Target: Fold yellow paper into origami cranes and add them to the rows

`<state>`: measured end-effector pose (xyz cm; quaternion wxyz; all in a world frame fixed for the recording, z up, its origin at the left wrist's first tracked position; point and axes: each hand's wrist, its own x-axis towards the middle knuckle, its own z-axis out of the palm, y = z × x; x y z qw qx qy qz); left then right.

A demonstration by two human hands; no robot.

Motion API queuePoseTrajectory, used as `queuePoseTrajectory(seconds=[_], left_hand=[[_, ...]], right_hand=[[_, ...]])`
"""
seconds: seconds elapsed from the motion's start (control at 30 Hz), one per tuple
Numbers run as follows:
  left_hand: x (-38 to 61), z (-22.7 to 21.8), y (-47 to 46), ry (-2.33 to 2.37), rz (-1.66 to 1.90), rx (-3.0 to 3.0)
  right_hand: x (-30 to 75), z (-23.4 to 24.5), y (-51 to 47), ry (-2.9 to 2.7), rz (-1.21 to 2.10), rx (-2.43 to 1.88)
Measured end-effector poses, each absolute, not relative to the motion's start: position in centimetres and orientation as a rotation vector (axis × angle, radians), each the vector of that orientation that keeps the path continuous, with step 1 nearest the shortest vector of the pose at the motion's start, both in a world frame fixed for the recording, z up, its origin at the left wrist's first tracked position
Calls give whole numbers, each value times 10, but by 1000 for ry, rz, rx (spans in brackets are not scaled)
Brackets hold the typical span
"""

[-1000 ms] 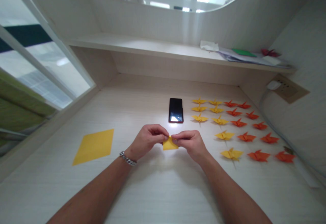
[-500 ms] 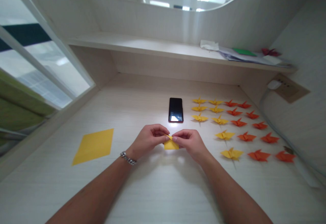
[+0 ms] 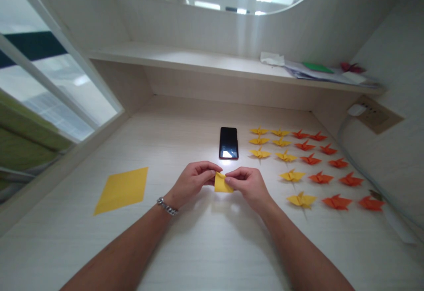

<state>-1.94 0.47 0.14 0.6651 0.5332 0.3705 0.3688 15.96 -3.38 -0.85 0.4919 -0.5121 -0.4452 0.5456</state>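
A small folded piece of yellow origami paper is held up between my hands over the desk. My left hand pinches its upper left edge, the fingertips partly behind the paper. On the other side, my right hand grips the right edge with the thumb on the front face. The fingers behind the paper are hidden. Rows of yellow paper cranes and orange paper cranes stand to the right of my hands. A flat yellow sheet lies to the left.
A black phone lies just beyond my hands. Along the right wall a grey cable runs down from a socket. The shelf above the desk carries papers and a crumpled tissue.
The folded paper's top edge, pinched to a point before, now looks flatter and squarer. My left thumb has drawn back slightly to the left; both hands stay in about the same place.
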Motion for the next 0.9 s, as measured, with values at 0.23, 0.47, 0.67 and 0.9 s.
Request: queuePoseTrajectory(seconds=[0.23, 0.47, 0.67, 0.9], left_hand=[[-16, 2, 1, 924, 895, 1389], [-18, -2, 4, 926, 895, 1425], [-18, -3, 5, 923, 865, 1405], [-18, -6, 6, 927, 843, 1422]], right_hand=[[156, -11, -36, -1141, 1280, -1224], [154, -11, -36, -1092, 1394, -1214], [154, -11, -35, -935, 1557, -1170], [155, -17, -33, -1035, 1496, -1208]])
